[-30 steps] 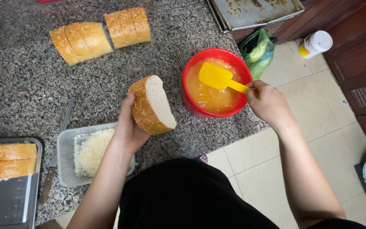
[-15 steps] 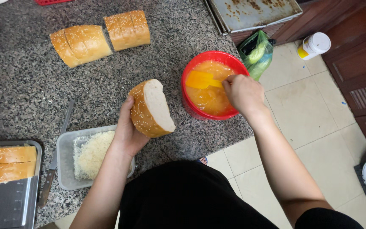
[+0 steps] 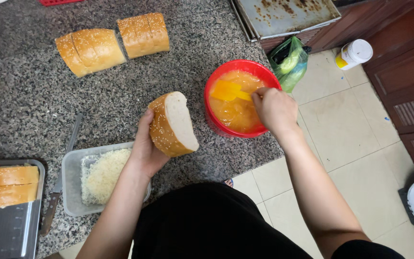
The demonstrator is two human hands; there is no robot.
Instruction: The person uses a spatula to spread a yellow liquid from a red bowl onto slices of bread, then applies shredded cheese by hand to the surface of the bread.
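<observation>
The left hand (image 3: 144,148) holds a sesame-topped bread chunk (image 3: 172,124) on its edge on the granite table (image 3: 25,105), fingers closed around the crust, the cut white face turned towards the red bowl (image 3: 216,125) just beside it. The right hand (image 3: 275,109) reaches over the bowl's rim, fingers closed on the handle of a yellow spatula (image 3: 230,90) whose blade lies in the orange mixture (image 3: 235,115). To spread well, load the blade lightly, let the excess drip off inside the bowl, and keep the bread close to the rim with its cut face tilted up so nothing runs onto the table. Nearby lie a tub of grated cheese (image 3: 102,175), a knife (image 3: 61,177) and two more loaf pieces (image 3: 113,43)
</observation>
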